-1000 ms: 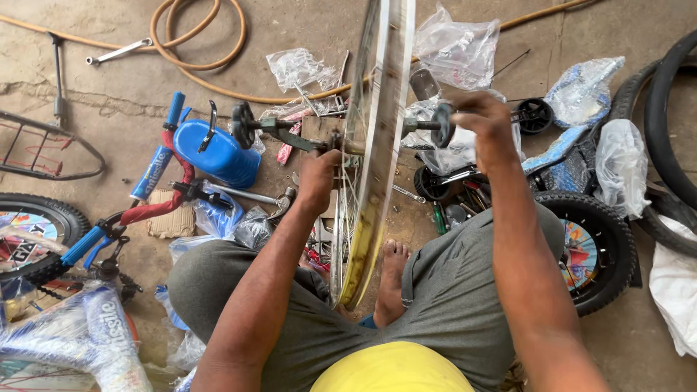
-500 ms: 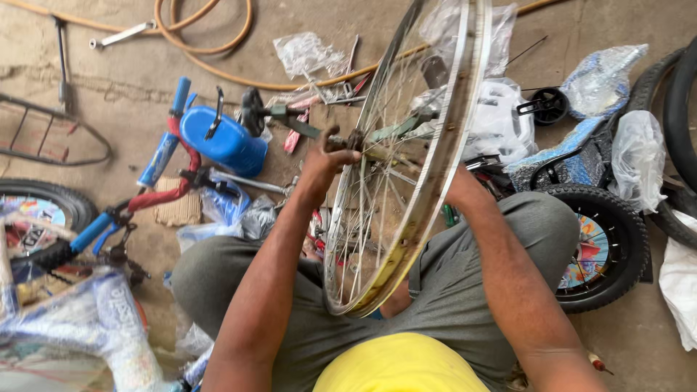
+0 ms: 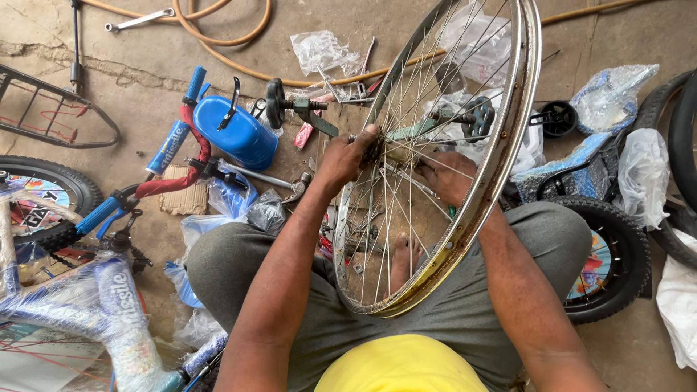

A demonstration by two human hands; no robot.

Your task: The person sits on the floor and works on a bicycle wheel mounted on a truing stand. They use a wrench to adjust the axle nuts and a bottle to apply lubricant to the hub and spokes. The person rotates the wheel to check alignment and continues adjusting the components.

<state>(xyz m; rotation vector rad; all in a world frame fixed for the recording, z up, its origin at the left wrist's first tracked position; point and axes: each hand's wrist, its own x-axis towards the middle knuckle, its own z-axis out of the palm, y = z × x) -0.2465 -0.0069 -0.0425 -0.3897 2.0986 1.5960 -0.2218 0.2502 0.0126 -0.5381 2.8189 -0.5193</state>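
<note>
left hand (image 3: 347, 154) — fingers closed on the hub (image 3: 375, 151) of a large spoked bicycle wheel with a rusty, yellowish metal rim (image 3: 465, 225), gripping at the axle end. right hand (image 3: 444, 176) — seen through the spokes on the far side of the hub, fingers curled there; whether it pinches a part or only steadies cannot be told. wheel — tilted, propped over the seated person's lap, its lower rim against the grey trousers (image 3: 232, 268), its top reaching toward the far edge of the concrete floor (image 3: 131, 87).
around it: blue plastic child seat (image 3: 236, 134) to the left; small bicycle frame with red bar and blue grips (image 3: 156, 178) at the floor's left edge; orange hose (image 3: 225, 33) looped at the far edge; small black tyred wheel with coloured disc (image 3: 606, 265) to the right; clear plastic bags (image 3: 323, 51) scattered.
risk, as judged: the wheel rests only on lap and hands — a slack grip could let it roll off, and fingers among the spokes could get caught.
</note>
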